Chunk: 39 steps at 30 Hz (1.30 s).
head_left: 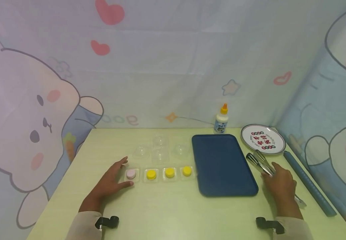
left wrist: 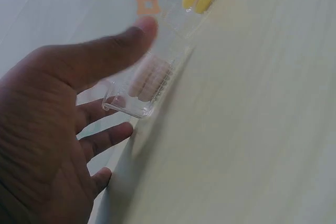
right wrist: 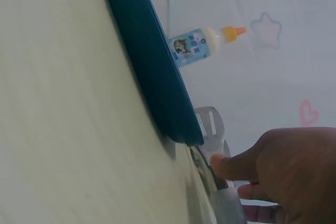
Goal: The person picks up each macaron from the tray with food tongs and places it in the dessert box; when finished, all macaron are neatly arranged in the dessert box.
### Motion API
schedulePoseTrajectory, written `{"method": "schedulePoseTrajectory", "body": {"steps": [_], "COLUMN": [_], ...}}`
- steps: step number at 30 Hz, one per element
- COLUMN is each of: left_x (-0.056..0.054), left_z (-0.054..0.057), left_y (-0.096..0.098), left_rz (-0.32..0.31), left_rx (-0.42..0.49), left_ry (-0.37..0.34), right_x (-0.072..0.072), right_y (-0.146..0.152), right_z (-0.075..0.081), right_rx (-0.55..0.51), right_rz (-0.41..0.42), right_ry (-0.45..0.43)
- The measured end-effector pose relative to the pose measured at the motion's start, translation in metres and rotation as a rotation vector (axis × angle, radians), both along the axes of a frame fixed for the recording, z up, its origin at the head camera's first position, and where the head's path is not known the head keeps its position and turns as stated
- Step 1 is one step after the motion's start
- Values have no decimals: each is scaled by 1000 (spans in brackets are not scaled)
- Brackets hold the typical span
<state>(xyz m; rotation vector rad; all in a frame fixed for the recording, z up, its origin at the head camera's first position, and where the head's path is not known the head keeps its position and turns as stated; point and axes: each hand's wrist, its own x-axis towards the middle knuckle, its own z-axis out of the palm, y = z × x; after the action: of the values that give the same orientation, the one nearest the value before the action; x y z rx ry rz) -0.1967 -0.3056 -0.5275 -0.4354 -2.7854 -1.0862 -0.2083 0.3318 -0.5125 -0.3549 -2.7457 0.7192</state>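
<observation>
Left-hand fingers (left wrist: pixel 109 139) and thumb (left wrist: pixel 113 56) flank the pink macaron (left wrist: pixel 150 78).

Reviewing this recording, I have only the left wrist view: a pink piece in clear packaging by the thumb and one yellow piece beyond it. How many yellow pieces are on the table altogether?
Observer: Three yellow pieces, by the head view, in a row to the right of the pink piece.

Operator: What is the right hand on?

Observer: It grips a pair of metal tongs, thumb on one side and other fingers on the far side.

Operator: Does anything lie between those tongs and the yellow pieces?

Observer: Yes, a dark blue tray.
</observation>
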Motion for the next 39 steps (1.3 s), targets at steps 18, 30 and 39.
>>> {"method": "schedulePoseTrajectory", "body": {"steps": [18, 30, 39], "left_x": [-12, -43, -64], "left_z": [52, 63, 63], "left_y": [49, 82, 102], "left_rz": [-14, -57, -94], "left_rx": [71, -11, -48], "left_ry": [109, 40, 8], "right_x": [-19, -36, -49], "right_y": [-65, -110, -152], "right_z": [27, 43, 49], "right_rx": [96, 83, 54], "right_rz": [294, 405, 476], "right_ry": [156, 91, 69]}}
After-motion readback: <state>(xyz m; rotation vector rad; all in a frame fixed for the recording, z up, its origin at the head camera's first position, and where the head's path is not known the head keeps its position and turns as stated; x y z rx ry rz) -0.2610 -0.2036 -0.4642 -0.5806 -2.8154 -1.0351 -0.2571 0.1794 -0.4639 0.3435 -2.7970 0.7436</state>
